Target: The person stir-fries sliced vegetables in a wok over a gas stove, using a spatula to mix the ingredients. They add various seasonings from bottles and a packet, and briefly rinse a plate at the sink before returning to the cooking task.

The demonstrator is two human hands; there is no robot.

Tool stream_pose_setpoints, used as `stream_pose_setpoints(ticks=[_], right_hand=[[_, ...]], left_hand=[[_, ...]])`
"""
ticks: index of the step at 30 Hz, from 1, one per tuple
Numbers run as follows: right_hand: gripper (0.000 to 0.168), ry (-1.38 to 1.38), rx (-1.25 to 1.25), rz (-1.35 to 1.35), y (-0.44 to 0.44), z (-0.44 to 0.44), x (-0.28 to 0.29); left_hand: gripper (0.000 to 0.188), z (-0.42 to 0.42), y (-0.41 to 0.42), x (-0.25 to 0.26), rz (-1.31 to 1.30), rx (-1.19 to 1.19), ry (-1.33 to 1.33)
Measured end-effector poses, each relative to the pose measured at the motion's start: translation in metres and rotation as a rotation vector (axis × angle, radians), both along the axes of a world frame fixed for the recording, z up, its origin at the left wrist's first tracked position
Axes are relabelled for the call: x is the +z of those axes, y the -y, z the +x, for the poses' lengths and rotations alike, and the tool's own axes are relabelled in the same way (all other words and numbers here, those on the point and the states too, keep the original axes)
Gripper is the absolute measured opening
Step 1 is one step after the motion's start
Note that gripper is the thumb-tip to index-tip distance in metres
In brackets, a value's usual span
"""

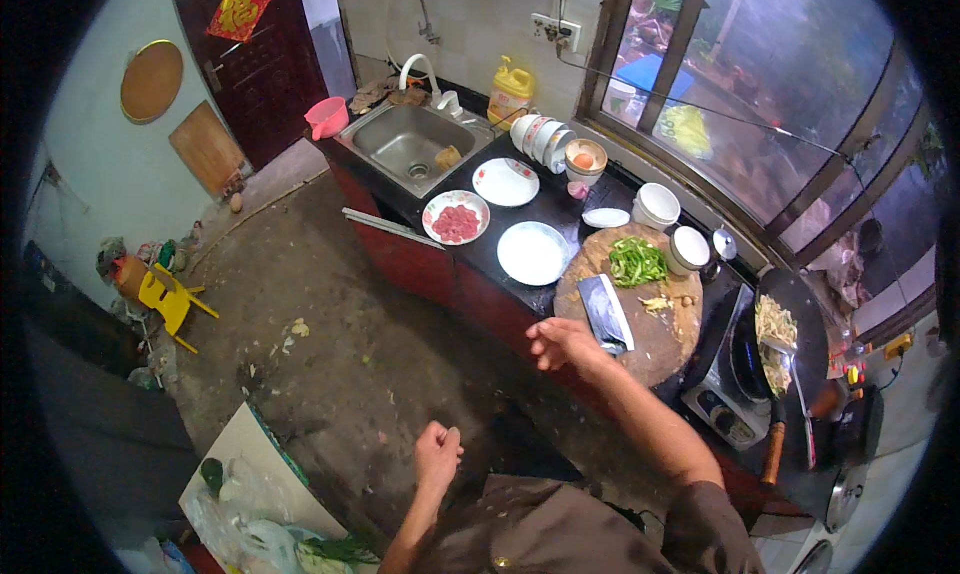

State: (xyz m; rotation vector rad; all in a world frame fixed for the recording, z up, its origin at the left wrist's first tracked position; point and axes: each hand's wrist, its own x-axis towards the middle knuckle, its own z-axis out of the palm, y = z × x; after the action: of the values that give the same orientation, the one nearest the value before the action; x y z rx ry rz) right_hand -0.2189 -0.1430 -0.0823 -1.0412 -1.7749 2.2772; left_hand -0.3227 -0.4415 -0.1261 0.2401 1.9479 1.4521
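Note:
My right hand (564, 344) hovers by the near left edge of a round wooden chopping board (664, 352), fingers loosely curled and apart, with nothing seen in it. A cleaver (606, 315) lies flat on that board, just beyond the hand. Behind the blade is a heap of sliced green peppers (637, 262), and to its right some chopped pale pieces (655, 304), perhaps garlic or ginger. My left hand (439, 454) is in front of my body above the floor, its fingers folded in and no object visible in it.
A wok (814, 326) with pale shredded food and a metal spatula (801, 401) sits on the stove (724, 409) at right. Left of the board are an empty plate (533, 253), a bowl of raw meat (456, 222) and a sink (412, 142). A yellow chair (169, 304) stands far left.

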Motion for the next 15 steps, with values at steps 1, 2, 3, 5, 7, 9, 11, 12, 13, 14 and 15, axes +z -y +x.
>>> stream_pose_setpoints(ticks=[1, 2, 3, 5, 7, 9, 11, 12, 13, 14, 15], right_hand=[[0.033, -0.008, -0.100, -0.080, 0.001, -0.027, -0.024], [0.035, -0.025, -0.203, -0.171, -0.004, -0.050, -0.045], [0.039, -0.042, -0.307, -0.265, -0.013, -0.069, -0.067], [0.047, -0.096, -0.583, -0.328, -0.039, -0.100, -0.122], [0.047, -0.054, -0.888, -0.556, -0.072, -0.128, -0.158], [0.042, 0.048, -1.016, -0.623, -0.096, -0.139, -0.202], [0.038, 0.168, -1.094, -0.547, -0.085, -0.146, -0.193], [0.035, 0.212, -1.065, -0.569, -0.086, -0.140, -0.198], [0.032, 0.240, -1.022, -0.588, -0.095, -0.137, -0.206], [0.028, 0.224, -1.028, -0.588, -0.101, -0.137, -0.209], [0.023, 0.210, -1.039, -0.589, -0.105, -0.138, -0.209]], left_hand=[[0.031, -0.014, 0.005, -0.002, -0.020, 0.012, 0.000], [0.032, -0.028, 0.011, -0.005, -0.040, 0.024, 0.002], [0.033, -0.044, 0.014, -0.006, -0.063, 0.033, 0.005], [0.034, -0.080, 0.010, -0.002, -0.025, 0.088, 0.007], [0.034, -0.120, 0.004, -0.005, -0.045, 0.138, 0.000], [0.035, -0.162, -0.010, -0.007, -0.014, 0.146, -0.006], [0.036, -0.196, -0.027, -0.003, -0.028, 0.128, -0.009], [0.034, -0.215, -0.041, 0.006, -0.020, 0.070, 0.037], [0.034, -0.234, -0.054, 0.012, -0.056, 0.007, 0.015], [0.034, -0.256, -0.071, 0.017, -0.082, -0.059, -0.018], [0.034, -0.276, -0.087, 0.023, -0.111, -0.130, -0.050]])
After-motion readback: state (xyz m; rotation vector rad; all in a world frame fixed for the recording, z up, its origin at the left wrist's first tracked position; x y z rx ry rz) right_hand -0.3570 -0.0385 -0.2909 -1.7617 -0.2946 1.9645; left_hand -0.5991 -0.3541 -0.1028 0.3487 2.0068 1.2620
